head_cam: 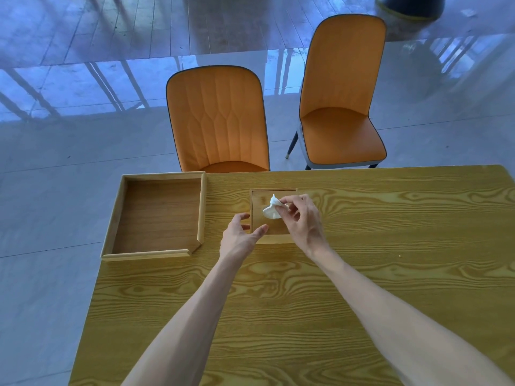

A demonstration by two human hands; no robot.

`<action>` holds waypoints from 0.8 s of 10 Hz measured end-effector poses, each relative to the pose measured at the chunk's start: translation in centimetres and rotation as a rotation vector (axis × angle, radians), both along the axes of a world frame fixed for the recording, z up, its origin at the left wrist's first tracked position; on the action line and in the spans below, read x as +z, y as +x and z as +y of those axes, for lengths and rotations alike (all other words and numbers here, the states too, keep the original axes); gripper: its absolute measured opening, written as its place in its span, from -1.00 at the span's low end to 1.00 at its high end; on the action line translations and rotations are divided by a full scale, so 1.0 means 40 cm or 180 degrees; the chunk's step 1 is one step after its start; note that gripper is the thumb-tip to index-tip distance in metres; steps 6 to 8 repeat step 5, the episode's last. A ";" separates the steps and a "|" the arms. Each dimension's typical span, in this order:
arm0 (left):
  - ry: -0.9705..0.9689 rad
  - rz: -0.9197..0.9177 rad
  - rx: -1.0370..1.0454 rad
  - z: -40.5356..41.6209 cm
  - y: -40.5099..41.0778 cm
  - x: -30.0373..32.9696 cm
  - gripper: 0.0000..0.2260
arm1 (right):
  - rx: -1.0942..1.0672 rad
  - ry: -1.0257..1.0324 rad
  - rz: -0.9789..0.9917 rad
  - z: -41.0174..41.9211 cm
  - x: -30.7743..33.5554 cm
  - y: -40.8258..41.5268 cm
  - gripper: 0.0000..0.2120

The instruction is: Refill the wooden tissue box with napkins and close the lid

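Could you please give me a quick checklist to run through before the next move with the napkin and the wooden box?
1. Napkin held: ok, the right hand pinches the white napkin.
2. Box steadied: ok, the left hand rests at the near-left corner of the wooden box.
3. Napkin fully drawn out or tucked in: cannot tell.
4. Lid closed: cannot tell; the hands hide part of the top.
5. Wooden tray clear of the hands: ok, it lies apart, to the left.
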State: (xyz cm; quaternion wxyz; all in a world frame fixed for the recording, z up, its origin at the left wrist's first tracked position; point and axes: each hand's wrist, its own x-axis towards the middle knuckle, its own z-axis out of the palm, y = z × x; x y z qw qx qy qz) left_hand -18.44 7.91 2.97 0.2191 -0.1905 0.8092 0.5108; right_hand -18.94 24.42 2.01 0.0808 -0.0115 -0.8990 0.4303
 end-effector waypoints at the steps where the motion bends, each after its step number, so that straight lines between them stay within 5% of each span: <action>1: 0.0002 -0.0010 0.0002 -0.002 0.000 -0.001 -0.39 | 0.0094 -0.0161 -0.0036 0.002 0.001 0.011 -0.83; 3: -0.0104 -0.0222 -0.0231 -0.012 -0.001 0.009 -0.36 | 0.0018 -0.0229 -0.0102 0.006 0.021 0.017 -0.84; 5: -0.0625 -0.0266 -0.1028 -0.045 -0.007 0.077 -0.45 | -0.0085 0.0448 -0.0379 0.044 0.084 0.029 -0.71; 8: -0.0625 -0.0266 -0.1028 -0.045 -0.007 0.077 -0.45 | -0.0085 0.0448 -0.0379 0.044 0.084 0.029 -0.71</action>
